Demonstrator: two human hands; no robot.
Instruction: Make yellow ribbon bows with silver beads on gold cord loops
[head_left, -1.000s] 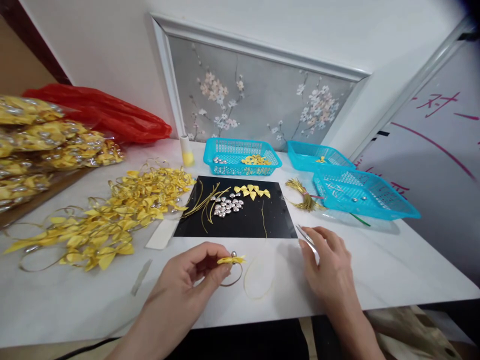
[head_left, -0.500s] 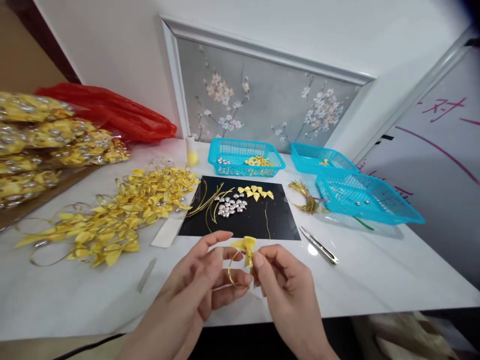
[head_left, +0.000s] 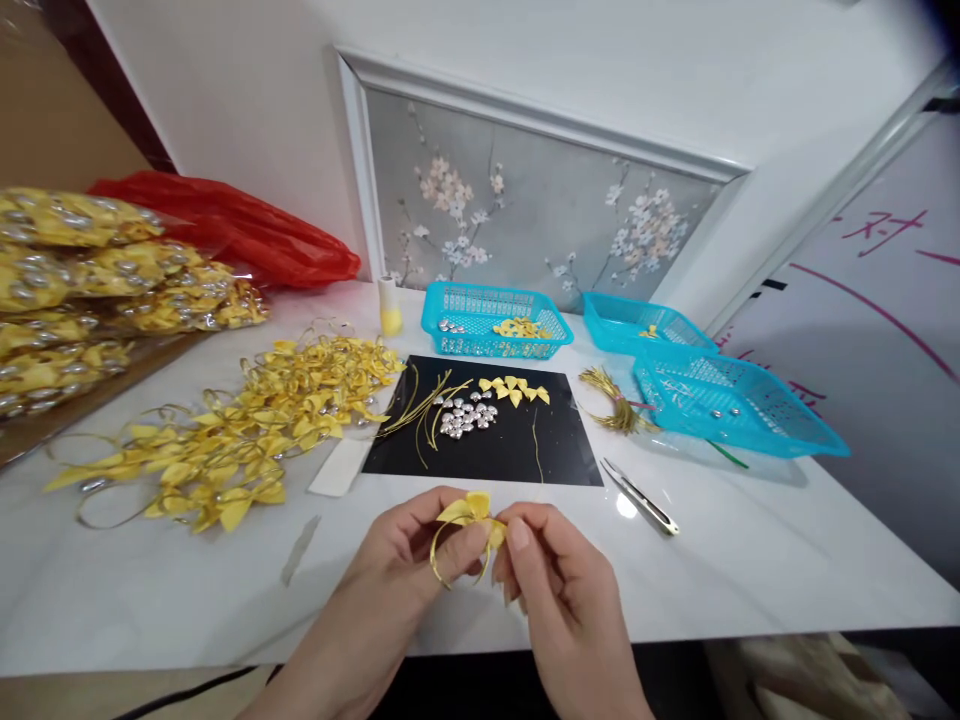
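A yellow ribbon bow (head_left: 474, 508) with a loop of gold cord (head_left: 436, 560) is held between my two hands, just in front of the black mat. My left hand (head_left: 420, 560) pinches it with thumb and fingers from the left. On the right side, my right hand (head_left: 551, 570) grips the lower part of the bow between thumb and forefinger. On the black mat (head_left: 480, 462) lie silver beads (head_left: 469, 415), small yellow bows (head_left: 514, 388) and loose gold cords (head_left: 420, 405). The far fingers of both hands are partly hidden.
Finished bows with cords (head_left: 300, 400) are heaped at left, beside bagged ones (head_left: 90, 270). Blue baskets (head_left: 495, 345) stand at the back and right. Thread snips (head_left: 641, 498) lie right of the mat, near a bundle of cords (head_left: 615, 400). A yellow spool (head_left: 389, 305) stands behind.
My left hand has closed from a loose, spread hold into a pinch on the bow. The bow has tilted and shifted slightly left and down, its cord loop now facing me.
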